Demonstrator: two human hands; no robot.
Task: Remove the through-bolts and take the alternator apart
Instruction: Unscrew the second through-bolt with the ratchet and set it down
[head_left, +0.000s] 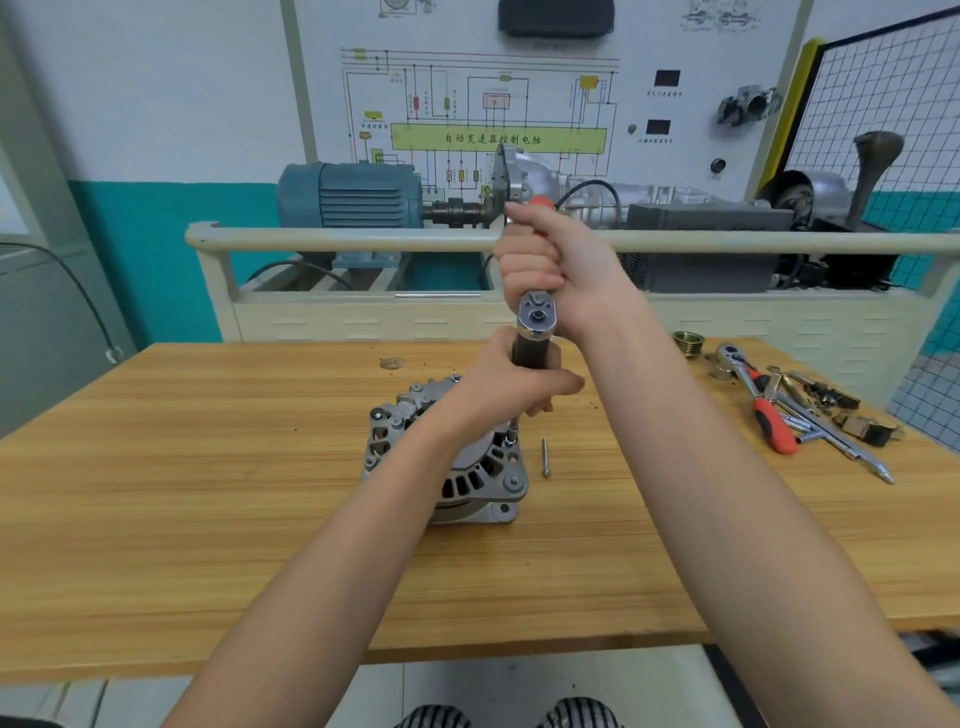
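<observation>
Head view, centre frame: your right hand (550, 260) grips the ratchet (537, 314) handle, your left hand (511, 384) wraps its extension (527, 351) above the alternator (467, 478), one through-bolt (545, 457) lying beside it.

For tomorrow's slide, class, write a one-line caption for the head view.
Both hands work a ratchet on an alternator through-bolt; one removed bolt lies on the wooden bench.
</observation>
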